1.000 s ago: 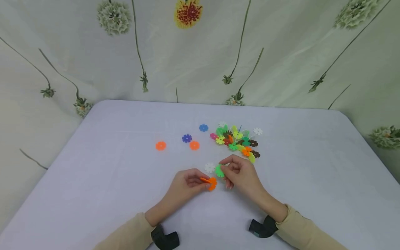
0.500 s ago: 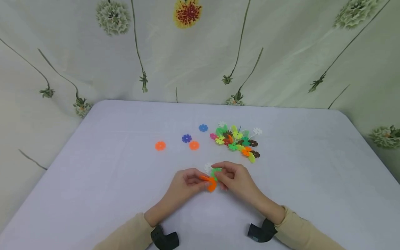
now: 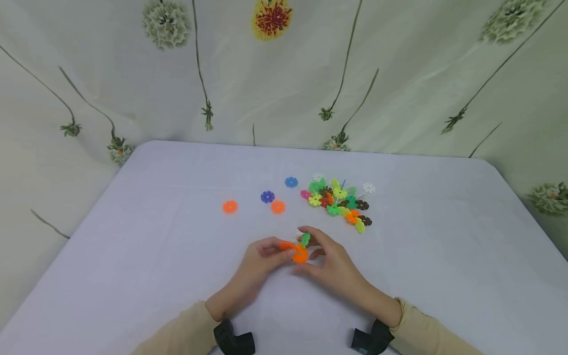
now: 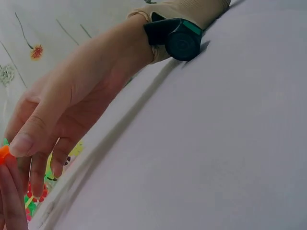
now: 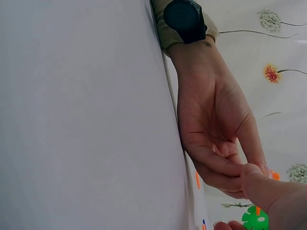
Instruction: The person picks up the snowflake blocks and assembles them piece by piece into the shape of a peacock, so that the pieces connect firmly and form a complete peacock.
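My left hand (image 3: 264, 259) pinches orange flower-shaped plastic discs (image 3: 300, 254) between thumb and fingers, just above the table. A green disc (image 3: 305, 240) stands at the upper edge of the orange one and seems joined to it. My right hand (image 3: 330, 259) curves around the right side, its thumb and forefinger apart, below and above the discs. In the left wrist view the right hand (image 4: 72, 105) has loose fingers, its thumb close to an orange edge. In the right wrist view the left hand (image 5: 216, 124) partly hides the orange piece; the green disc (image 5: 255, 219) shows below.
A heap of mixed coloured discs (image 3: 339, 197) lies beyond the right hand. Loose orange (image 3: 230, 206), purple (image 3: 267, 196) and blue (image 3: 291, 182) discs lie to its left. A white disc is partly hidden behind the hands. The table (image 3: 155, 236) has a white cover.
My right hand brought the green disc left against the orange one, then loosened its pinch. The green disc now stands upright there. My left hand has kept its hold.
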A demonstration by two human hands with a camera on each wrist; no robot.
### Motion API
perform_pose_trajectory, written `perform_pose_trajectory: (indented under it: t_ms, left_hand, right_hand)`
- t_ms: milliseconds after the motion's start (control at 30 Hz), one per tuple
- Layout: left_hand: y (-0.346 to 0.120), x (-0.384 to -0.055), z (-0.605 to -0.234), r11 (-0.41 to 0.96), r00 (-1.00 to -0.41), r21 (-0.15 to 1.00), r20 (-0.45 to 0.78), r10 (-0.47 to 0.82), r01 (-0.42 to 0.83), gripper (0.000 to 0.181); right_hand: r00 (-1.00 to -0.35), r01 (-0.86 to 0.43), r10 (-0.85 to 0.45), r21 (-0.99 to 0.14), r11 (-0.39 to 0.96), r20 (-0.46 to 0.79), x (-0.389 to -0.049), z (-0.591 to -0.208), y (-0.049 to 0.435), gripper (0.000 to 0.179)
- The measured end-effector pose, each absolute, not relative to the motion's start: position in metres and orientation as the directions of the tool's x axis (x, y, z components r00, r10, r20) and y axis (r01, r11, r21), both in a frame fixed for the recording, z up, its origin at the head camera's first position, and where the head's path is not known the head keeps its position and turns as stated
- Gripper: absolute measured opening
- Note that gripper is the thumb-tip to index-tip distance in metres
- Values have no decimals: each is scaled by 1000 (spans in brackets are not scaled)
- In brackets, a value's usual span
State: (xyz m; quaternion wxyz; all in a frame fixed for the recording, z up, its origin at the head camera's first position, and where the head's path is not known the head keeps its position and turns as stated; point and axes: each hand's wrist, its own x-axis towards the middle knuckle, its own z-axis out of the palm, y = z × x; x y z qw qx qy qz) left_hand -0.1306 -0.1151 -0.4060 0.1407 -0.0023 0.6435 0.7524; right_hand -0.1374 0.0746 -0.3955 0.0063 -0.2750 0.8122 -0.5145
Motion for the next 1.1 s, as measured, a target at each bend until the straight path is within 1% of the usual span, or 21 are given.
perform_pose_trajectory:
  t_ms: [167, 333, 500, 800, 967, 1100]
  left_hand:
    - [-113, -129, -403, -132, -956, 964, -200, 213, -231, 20]
    - [-114, -128, -403, -122, -956, 969, -184, 228, -215, 20]
    - [-115, -127, -403, -103, -949, 970, -190, 253, -221, 19]
    - [-116, -127, -403, -39, -952, 984, -155, 262, -171, 23]
    - [-118, -131, -404, -27, -950, 982, -175, 259, -188, 24]
    - [-121, -133, -403, -110, -944, 968, -190, 271, -226, 29]
  right_hand:
    - [-845, -466, -438, -824, 322, 307, -137, -396, 75, 63]
    - [-846, -451, -454, -829, 330, 279, -137, -395, 77, 61]
    - [-836, -429, -490, -851, 303, 247, -138, -395, 79, 61]
    - [-804, -449, -533, -857, 254, 263, -141, -401, 81, 57]
    - [-828, -425, -506, -861, 281, 243, -144, -400, 80, 59]
    - [-853, -371, -487, -876, 309, 190, -146, -400, 80, 56]
